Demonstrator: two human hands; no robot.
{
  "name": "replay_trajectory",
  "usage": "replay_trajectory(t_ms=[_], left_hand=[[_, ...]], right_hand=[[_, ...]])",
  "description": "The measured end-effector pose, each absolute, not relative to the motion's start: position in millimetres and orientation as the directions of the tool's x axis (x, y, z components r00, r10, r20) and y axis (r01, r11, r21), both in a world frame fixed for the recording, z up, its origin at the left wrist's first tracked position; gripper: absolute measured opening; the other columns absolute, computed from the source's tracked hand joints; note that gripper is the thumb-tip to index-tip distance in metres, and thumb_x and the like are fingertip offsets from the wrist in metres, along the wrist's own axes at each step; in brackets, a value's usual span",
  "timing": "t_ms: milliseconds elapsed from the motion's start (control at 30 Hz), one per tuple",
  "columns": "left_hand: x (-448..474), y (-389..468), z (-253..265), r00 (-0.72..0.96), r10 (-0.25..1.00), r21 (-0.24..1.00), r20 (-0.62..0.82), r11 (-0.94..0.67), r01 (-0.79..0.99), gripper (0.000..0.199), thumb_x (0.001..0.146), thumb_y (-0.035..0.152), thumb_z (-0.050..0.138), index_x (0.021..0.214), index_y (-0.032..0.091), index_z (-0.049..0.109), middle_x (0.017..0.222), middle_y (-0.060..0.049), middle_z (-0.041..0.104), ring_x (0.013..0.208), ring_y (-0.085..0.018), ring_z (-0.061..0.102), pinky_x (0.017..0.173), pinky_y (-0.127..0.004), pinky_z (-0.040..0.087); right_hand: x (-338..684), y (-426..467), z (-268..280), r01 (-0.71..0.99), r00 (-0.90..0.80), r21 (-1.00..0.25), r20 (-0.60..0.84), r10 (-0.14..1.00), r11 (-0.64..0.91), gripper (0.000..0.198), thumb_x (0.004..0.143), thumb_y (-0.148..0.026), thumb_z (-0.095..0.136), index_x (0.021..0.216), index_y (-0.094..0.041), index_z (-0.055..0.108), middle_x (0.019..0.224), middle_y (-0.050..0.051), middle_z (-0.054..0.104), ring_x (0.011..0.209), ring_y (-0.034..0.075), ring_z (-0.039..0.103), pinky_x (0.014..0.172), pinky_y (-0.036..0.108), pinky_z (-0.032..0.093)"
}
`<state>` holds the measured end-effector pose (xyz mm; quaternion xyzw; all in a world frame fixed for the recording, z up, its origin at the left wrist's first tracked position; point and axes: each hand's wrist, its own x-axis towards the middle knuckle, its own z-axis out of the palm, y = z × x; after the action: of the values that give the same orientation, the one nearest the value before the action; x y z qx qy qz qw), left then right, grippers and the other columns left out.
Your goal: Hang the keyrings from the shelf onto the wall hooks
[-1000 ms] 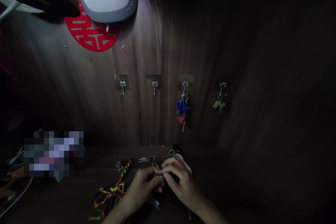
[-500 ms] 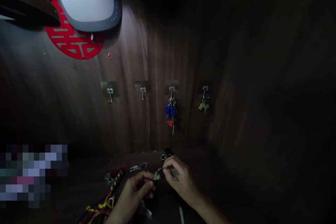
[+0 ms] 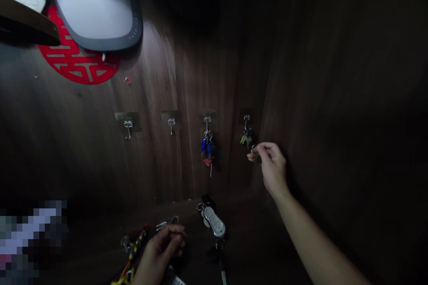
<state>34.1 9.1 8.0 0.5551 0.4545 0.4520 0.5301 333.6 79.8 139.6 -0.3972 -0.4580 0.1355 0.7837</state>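
Observation:
My right hand (image 3: 272, 167) is raised at the wall, pinching a small key ring (image 3: 253, 147); the keys on it are mostly hidden by my fingers. Just up and left of it, a bunch of keys (image 3: 246, 139) hangs on the rightmost metal hook (image 3: 246, 120). Low over the shelf, my left hand (image 3: 165, 247) has its fingers curled together, with a faint small thing at the fingertips that I cannot make out. Behind it lie loose keys on a ring (image 3: 167, 222) and a braided multicoloured cord (image 3: 137, 245). To its right rests a silver key fob (image 3: 214, 221).
Blue-headed keys (image 3: 207, 147) hang from the third hook. Two bare hooks, one left (image 3: 128, 128) and one middle-left (image 3: 171, 124), are on the wooden wall. A grey cap (image 3: 96, 13) hangs above, over a red cut-out decoration (image 3: 80, 64).
My right hand has left my left hand and moved up and right to the wall with the key ring. My left hand has shifted slightly left and down. The silver fob is uncovered.

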Motion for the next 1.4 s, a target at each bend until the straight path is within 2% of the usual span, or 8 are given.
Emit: replay_trajectory(t_ms=[167, 367, 600, 700, 800, 967, 1167, 1400], left_hand=[[32, 14, 1, 0.209, 0.977, 0.997, 0.032, -0.046, 0.062, 0.055, 0.061, 0.067, 0.064, 0.090, 0.020, 0.066, 0.072, -0.001, 0.063, 0.070, -0.018, 0.059, 0.066, -0.028, 0.049], [26, 15, -4, 0.244, 0.966, 0.985, 0.087, -0.119, 0.122, 0.048, 0.069, 0.064, 0.060, 0.091, 0.022, 0.066, 0.074, -0.001, 0.064, 0.070, -0.017, 0.058, 0.066, -0.026, 0.048], [25, 14, -2, 0.248, 0.963, 0.970, 0.107, -0.156, 0.186, 0.043, 0.075, 0.059, 0.055, 0.094, 0.021, 0.064, 0.078, -0.001, 0.064, 0.071, -0.016, 0.058, 0.066, -0.024, 0.049], [26, 14, -3, 0.246, 0.964, 0.966, 0.098, -0.152, 0.211, 0.041, 0.076, 0.056, 0.055, 0.093, 0.020, 0.064, 0.080, -0.001, 0.064, 0.071, -0.016, 0.059, 0.065, -0.024, 0.049], [26, 13, -3, 0.230, 0.966, 0.957, 0.115, -0.170, 0.237, 0.036, 0.078, 0.052, 0.053, 0.093, 0.021, 0.063, 0.076, 0.000, 0.064, 0.069, -0.015, 0.060, 0.065, -0.023, 0.049], [24, 13, 7, 0.177, 0.974, 0.960, 0.139, -0.176, 0.216, 0.034, 0.078, 0.048, 0.054, 0.094, 0.019, 0.063, 0.075, -0.001, 0.065, 0.070, -0.016, 0.060, 0.065, -0.024, 0.049], [15, 15, 17, 0.015, 0.981, 0.951, 0.195, -0.193, 0.243, 0.032, 0.079, 0.044, 0.052, 0.097, 0.019, 0.061, 0.074, -0.001, 0.068, 0.070, -0.017, 0.063, 0.065, -0.025, 0.049], [-1, 20, 14, -0.095, 0.943, 0.868, 0.319, -0.251, 0.428, 0.026, 0.082, 0.035, 0.049, 0.102, 0.023, 0.060, 0.089, -0.002, 0.072, 0.086, -0.021, 0.067, 0.076, -0.030, 0.050]], right_hand=[[349, 104, 172, 0.174, 0.538, -0.726, 0.636, 0.553, 0.665, 0.021, 0.069, -0.037, 0.065, 0.074, -0.018, 0.056, 0.064, -0.004, 0.058, 0.045, 0.006, 0.051, 0.038, 0.015, 0.040], [355, 127, 189, 0.209, 0.527, -0.752, 0.625, 0.576, 0.625, 0.028, 0.064, -0.042, 0.067, 0.071, -0.018, 0.057, 0.063, -0.003, 0.058, 0.042, 0.005, 0.048, 0.034, 0.014, 0.033], [357, 131, 179, 0.211, 0.546, -0.804, 0.569, 0.615, 0.556, 0.032, 0.059, -0.045, 0.068, 0.070, -0.016, 0.061, 0.057, -0.005, 0.054, 0.039, 0.004, 0.042, 0.030, 0.014, 0.024], [355, 130, 170, 0.198, 0.547, -0.818, 0.549, 0.632, 0.540, 0.033, 0.062, -0.047, 0.065, 0.073, -0.016, 0.063, 0.062, -0.003, 0.058, 0.041, 0.004, 0.045, 0.031, 0.014, 0.027], [353, 128, 161, 0.116, 0.559, -0.837, 0.500, 0.661, 0.536, 0.035, 0.061, -0.049, 0.065, 0.076, -0.017, 0.063, 0.071, -0.002, 0.061, 0.044, 0.005, 0.049, 0.032, 0.014, 0.032], [347, 122, 145, -0.060, 0.577, -0.847, 0.402, 0.711, 0.528, 0.035, 0.058, -0.047, 0.069, 0.075, -0.019, 0.058, 0.062, -0.005, 0.058, 0.043, 0.006, 0.052, 0.034, 0.013, 0.036], [337, 109, 123, -0.094, 0.507, -0.869, 0.378, 0.774, 0.486, 0.036, 0.058, -0.044, 0.072, 0.079, -0.019, 0.058, 0.069, -0.002, 0.064, 0.047, 0.006, 0.054, 0.037, 0.014, 0.038], [313, 87, 94, -0.027, 0.403, -0.910, 0.368, 0.838, 0.413, 0.040, 0.060, -0.046, 0.072, 0.087, -0.018, 0.063, 0.076, 0.002, 0.064, 0.053, 0.008, 0.053, 0.041, 0.017, 0.039]])
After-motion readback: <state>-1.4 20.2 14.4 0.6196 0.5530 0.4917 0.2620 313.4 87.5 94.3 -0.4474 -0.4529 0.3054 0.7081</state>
